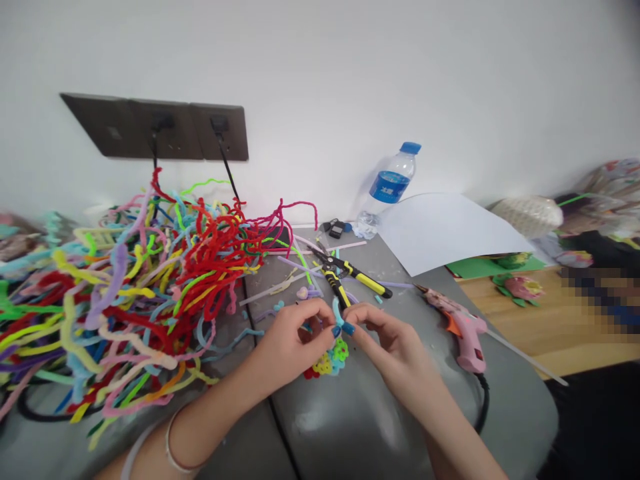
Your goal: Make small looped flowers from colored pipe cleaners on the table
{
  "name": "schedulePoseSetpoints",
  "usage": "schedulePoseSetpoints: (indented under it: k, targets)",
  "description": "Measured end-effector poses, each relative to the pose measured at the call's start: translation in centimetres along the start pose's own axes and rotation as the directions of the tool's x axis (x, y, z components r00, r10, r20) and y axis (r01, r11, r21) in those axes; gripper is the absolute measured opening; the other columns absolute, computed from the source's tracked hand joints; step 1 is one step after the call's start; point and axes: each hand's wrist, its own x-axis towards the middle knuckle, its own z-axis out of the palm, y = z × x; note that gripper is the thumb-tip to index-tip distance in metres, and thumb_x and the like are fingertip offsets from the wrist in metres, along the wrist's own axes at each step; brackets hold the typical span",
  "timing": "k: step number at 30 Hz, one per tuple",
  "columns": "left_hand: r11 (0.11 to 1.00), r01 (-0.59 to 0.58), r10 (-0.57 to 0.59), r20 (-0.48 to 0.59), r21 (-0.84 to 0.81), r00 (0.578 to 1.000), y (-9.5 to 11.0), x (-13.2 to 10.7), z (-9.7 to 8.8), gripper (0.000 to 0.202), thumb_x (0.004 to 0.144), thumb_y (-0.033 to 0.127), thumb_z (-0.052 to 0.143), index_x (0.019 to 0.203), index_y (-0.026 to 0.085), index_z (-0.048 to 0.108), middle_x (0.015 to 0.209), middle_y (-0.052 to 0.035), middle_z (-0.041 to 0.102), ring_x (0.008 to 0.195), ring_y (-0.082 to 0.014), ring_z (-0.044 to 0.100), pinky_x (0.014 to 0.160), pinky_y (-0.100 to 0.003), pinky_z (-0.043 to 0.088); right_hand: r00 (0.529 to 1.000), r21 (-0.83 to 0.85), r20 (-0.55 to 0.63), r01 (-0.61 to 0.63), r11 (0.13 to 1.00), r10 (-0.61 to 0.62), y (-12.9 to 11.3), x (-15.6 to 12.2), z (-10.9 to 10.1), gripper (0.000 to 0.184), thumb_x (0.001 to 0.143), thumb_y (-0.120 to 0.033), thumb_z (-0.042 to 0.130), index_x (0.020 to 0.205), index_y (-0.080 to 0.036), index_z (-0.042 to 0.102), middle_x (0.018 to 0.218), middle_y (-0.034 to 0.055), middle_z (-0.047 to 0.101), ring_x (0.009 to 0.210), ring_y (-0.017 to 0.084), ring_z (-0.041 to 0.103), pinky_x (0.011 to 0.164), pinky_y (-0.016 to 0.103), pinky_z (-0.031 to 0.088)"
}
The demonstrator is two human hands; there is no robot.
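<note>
A light-blue pipe cleaner is pinched from both sides near the middle of the grey table. My left hand closes thumb and forefinger on it, and my right hand grips it from the right, fingertips almost touching. Just below the fingers lies a small cluster of pipe-cleaner flowers in yellow, green, blue and red, partly hidden by my left hand. Beyond the hands rest black-and-yellow pliers, their handles toward me. Short purple and blue pipe-cleaner pieces lie near them.
A big tangle of coloured pipe cleaners covers the left side. At the right lies a pink glue gun with a cable. A water bottle leans against the wall beside white paper. Wall sockets hold two plugs.
</note>
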Motion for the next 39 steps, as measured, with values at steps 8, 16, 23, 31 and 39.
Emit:
schedulePoseSetpoints:
  k: [8,16,23,31,39]
  targets:
    - [0.991,0.079,-0.075,0.038,-0.109,0.996,0.3,-0.3,1.1,0.014,0.082,0.024,0.063,0.074,0.017,0.055,0.068,0.0017,0.051,0.062,-0.0105,0.048,0.051,-0.017,0.036,0.998,-0.037,-0.048,0.044,0.998,-0.046,1.0,-2.5,-0.4,0.012,0.091,-0.028,0.064,0.08,-0.023,0.065,0.081,0.0022,0.067,0.08,0.019,0.063,0.074,0.026,0.05]
    - [1.0,0.026,-0.026,0.157,0.001,0.987,0.1,-0.7,1.6,0.015,0.081,0.015,0.061,0.067,0.017,0.056,0.065,0.0031,0.052,0.058,-0.0086,0.046,0.053,-0.019,0.033,0.992,-0.016,-0.04,0.119,0.993,-0.12,0.9,-2.4,-1.1,0.004,0.088,-0.028,0.069,0.09,-0.027,0.072,0.078,0.001,0.069,0.073,0.017,0.063,0.067,0.022,0.053]
    - [0.998,0.055,-0.055,0.146,0.005,0.988,0.1,-0.8,1.6,0.011,0.08,0.016,0.062,0.069,0.016,0.06,0.066,0.0025,0.053,0.06,-0.0091,0.047,0.054,-0.019,0.034,0.999,0.052,-0.026,0.042,0.998,-0.041,1.2,-2.1,-1.0,0.01,0.088,-0.032,0.071,0.081,-0.025,0.071,0.073,0.0002,0.067,0.068,0.015,0.062,0.064,0.019,0.052]
    - [0.975,0.158,-0.145,0.091,-0.159,0.985,0.4,-0.4,0.8,0.017,0.079,0.032,0.069,0.084,0.015,0.068,0.072,-0.0014,0.061,0.062,-0.012,0.053,0.053,-0.02,0.041,0.998,0.24,-0.066,-0.006,0.971,0.022,0.6,-1.5,-0.9,0.016,0.093,-0.037,0.066,0.084,-0.024,0.068,0.077,0.0001,0.064,0.07,0.013,0.059,0.064,0.018,0.049]
    - [0.944,0.204,-0.198,0.049,-0.259,0.979,0.7,0.3,0.1,0.018,0.078,0.032,0.068,0.078,0.015,0.064,0.056,0.0037,0.056,0.044,-0.0068,0.044,0.043,-0.017,0.036,0.986,0.45,-0.122,-0.051,0.891,0.118,0.7,-0.7,0.4,0.021,0.089,-0.041,0.071,0.084,-0.022,0.065,0.074,-0.0014,0.06,0.069,0.011,0.056,0.064,0.019,0.044]
